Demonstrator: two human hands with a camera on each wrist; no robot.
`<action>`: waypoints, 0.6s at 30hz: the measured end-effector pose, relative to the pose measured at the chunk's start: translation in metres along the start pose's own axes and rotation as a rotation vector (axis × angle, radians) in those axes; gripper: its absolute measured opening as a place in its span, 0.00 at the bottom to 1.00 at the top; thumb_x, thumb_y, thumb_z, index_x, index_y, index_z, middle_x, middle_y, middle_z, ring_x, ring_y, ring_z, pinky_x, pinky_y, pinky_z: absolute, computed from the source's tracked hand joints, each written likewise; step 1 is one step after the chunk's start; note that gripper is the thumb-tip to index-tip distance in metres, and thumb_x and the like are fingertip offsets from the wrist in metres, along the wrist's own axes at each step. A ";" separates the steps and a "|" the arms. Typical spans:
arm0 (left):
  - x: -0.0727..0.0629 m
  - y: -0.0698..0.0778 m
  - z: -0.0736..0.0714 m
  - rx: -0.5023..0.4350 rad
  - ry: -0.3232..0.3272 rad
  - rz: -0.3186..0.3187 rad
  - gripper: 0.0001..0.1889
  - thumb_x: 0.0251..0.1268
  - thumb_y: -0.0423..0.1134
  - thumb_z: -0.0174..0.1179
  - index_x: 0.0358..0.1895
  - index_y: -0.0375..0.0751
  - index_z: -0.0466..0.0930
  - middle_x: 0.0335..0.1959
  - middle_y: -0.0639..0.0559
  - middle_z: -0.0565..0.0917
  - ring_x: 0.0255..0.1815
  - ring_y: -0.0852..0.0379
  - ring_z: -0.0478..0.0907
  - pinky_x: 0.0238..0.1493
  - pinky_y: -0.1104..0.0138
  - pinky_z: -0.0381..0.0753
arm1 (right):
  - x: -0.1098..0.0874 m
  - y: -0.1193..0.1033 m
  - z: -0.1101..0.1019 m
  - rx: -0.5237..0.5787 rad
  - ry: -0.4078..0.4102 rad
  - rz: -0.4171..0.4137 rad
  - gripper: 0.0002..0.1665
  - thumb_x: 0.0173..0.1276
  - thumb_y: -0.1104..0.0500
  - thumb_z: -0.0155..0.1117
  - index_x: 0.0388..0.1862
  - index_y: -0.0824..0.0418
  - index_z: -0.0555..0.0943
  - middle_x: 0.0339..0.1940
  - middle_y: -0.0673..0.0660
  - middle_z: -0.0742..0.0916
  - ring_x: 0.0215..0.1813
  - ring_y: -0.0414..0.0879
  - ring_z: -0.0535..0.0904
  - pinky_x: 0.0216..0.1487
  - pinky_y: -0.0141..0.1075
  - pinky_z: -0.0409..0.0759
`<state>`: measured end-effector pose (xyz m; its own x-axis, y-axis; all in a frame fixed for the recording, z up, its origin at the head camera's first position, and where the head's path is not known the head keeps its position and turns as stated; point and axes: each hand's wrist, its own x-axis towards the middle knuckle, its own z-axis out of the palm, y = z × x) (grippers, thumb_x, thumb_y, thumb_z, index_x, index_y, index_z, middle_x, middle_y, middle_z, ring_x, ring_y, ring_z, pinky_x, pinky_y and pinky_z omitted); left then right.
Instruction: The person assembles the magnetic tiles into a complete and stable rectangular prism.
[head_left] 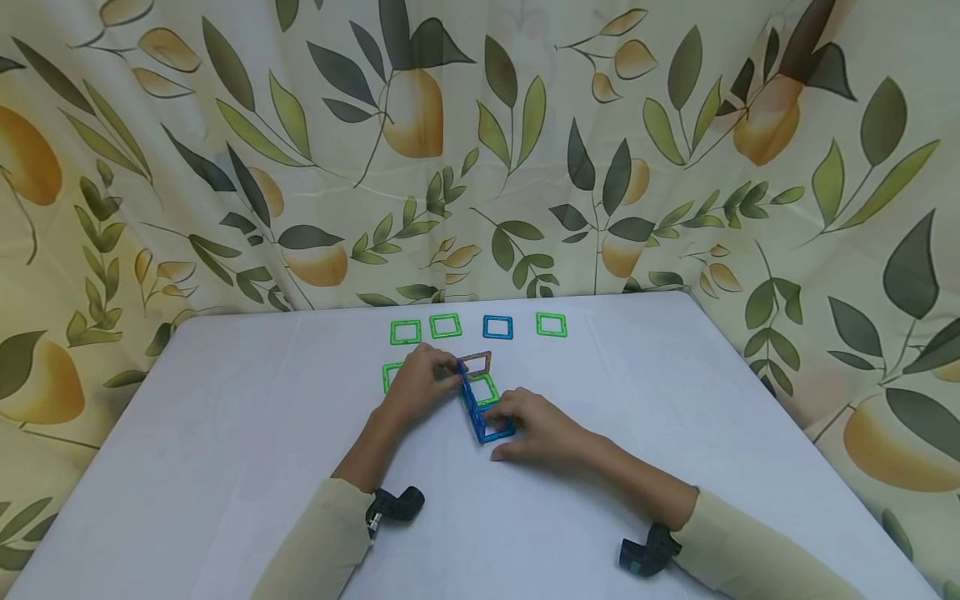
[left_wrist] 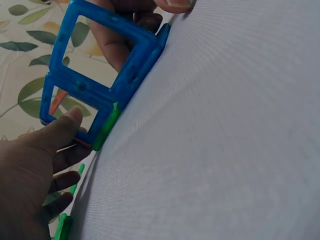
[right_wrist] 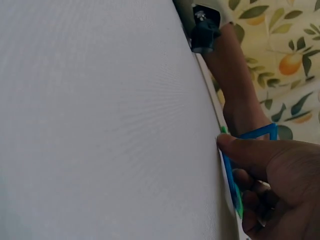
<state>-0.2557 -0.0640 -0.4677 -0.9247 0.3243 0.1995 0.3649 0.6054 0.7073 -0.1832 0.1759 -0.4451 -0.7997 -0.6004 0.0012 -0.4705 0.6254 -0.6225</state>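
Two blue square magnetic tiles stand upright edge to edge in the left wrist view. My left hand pinches the far one, its thumb across the frame. A brownish-orange tile rises at the far end, and a green tile lies flat along the blue wall. Nearest me, a flat blue tile joins the row. My right hand curls its fingers over that tile beside the wall, with the thumb at its near side; the exact contact is partly hidden.
Along the back of the white table lie green tiles and a blue tile. Another green tile is partly covered by my left hand. A patterned curtain hangs behind the table.
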 end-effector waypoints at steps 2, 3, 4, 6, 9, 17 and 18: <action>0.000 0.001 0.000 -0.001 0.000 -0.006 0.07 0.66 0.38 0.74 0.46 0.45 0.93 0.40 0.57 0.84 0.46 0.55 0.73 0.50 0.58 0.76 | 0.000 -0.003 0.002 -0.001 -0.008 -0.009 0.29 0.62 0.52 0.83 0.61 0.59 0.87 0.43 0.42 0.82 0.50 0.43 0.75 0.52 0.38 0.78; 0.000 0.001 -0.001 -0.001 0.000 -0.006 0.07 0.67 0.38 0.73 0.46 0.45 0.93 0.40 0.57 0.84 0.46 0.55 0.73 0.49 0.58 0.76 | 0.000 -0.004 0.002 -0.001 -0.011 -0.011 0.30 0.63 0.52 0.83 0.62 0.59 0.87 0.43 0.42 0.82 0.50 0.43 0.75 0.52 0.37 0.78; 0.000 0.001 -0.001 -0.001 0.000 -0.007 0.07 0.67 0.38 0.73 0.46 0.45 0.93 0.40 0.56 0.84 0.46 0.55 0.73 0.49 0.58 0.76 | 0.001 -0.004 0.003 0.000 -0.013 -0.013 0.30 0.63 0.53 0.83 0.62 0.59 0.87 0.43 0.42 0.83 0.50 0.43 0.75 0.52 0.37 0.78; 0.000 0.001 -0.001 -0.006 0.002 -0.009 0.07 0.67 0.37 0.73 0.46 0.44 0.94 0.40 0.56 0.84 0.46 0.55 0.73 0.48 0.59 0.76 | 0.001 -0.005 0.004 -0.004 -0.014 -0.013 0.30 0.63 0.53 0.83 0.63 0.59 0.86 0.44 0.41 0.83 0.50 0.43 0.75 0.51 0.36 0.78; 0.000 0.002 -0.001 -0.005 0.002 -0.006 0.08 0.67 0.37 0.73 0.47 0.44 0.94 0.40 0.56 0.85 0.46 0.54 0.73 0.48 0.58 0.75 | 0.001 -0.006 0.005 0.000 -0.014 -0.012 0.30 0.63 0.53 0.83 0.63 0.59 0.86 0.44 0.42 0.83 0.49 0.43 0.75 0.50 0.36 0.78; 0.000 0.002 -0.002 0.008 -0.011 0.015 0.08 0.67 0.37 0.73 0.47 0.44 0.93 0.39 0.56 0.87 0.45 0.54 0.73 0.47 0.59 0.76 | -0.001 0.000 0.001 0.093 0.019 -0.013 0.26 0.64 0.56 0.82 0.61 0.56 0.87 0.41 0.45 0.84 0.45 0.44 0.76 0.45 0.35 0.76; 0.000 0.002 -0.002 0.011 -0.012 0.018 0.08 0.67 0.36 0.73 0.47 0.44 0.93 0.39 0.56 0.87 0.45 0.54 0.73 0.48 0.59 0.76 | -0.001 0.002 -0.002 0.116 0.035 -0.010 0.24 0.65 0.57 0.81 0.60 0.56 0.87 0.41 0.46 0.84 0.44 0.45 0.76 0.43 0.35 0.76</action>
<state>-0.2556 -0.0643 -0.4651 -0.9167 0.3439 0.2035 0.3825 0.6074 0.6963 -0.1843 0.1784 -0.4447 -0.8085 -0.5876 0.0338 -0.4339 0.5563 -0.7087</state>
